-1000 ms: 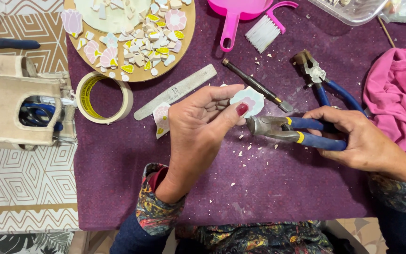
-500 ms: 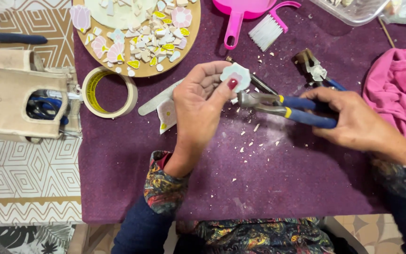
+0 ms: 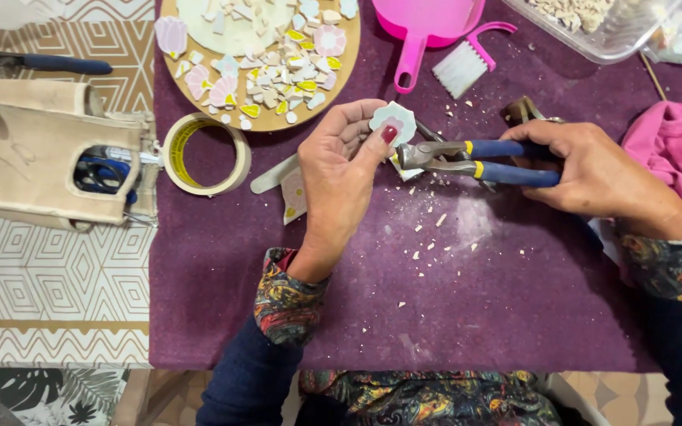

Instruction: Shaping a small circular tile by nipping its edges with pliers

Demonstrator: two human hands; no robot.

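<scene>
Over the purple cloth (image 3: 436,315) that covers the worktop, we see the left hand (image 3: 341,170) raised with its grip clenched on a small white tile piece (image 3: 394,120), thumb pressed on its lower edge and fingers curled behind it. The tile piece sits just above the centre of the cloth, touching the metal head of the nippers (image 3: 467,158). The right hand (image 3: 593,170) has its grip clenched round the nippers' blue handles, which lie nearly level and point left, their head meeting the tile's lower right edge. Below the two hands, small white chips (image 3: 436,237) lie scattered on the cloth.

Behind the left hand we see a round wooden board (image 3: 349,55) holding many pale, pink and yellow fragments, and just beside it a roll of tape (image 3: 207,154) lying flat. A flat pale stick (image 3: 274,173) and a pink-patterned tile shard (image 3: 294,193) lie between the tape and the left hand, partly hidden by it. Farther back stand a pink dustpan (image 3: 428,24) and a small pink brush (image 3: 467,63), with a clear plastic tub (image 3: 593,31) of crumbs at the far right. A pink cloth (image 3: 676,154) is bunched near the right wrist. At the left, off the purple cloth, a beige canvas pouch (image 3: 41,158) lies with blue-handled tools showing through its opening
</scene>
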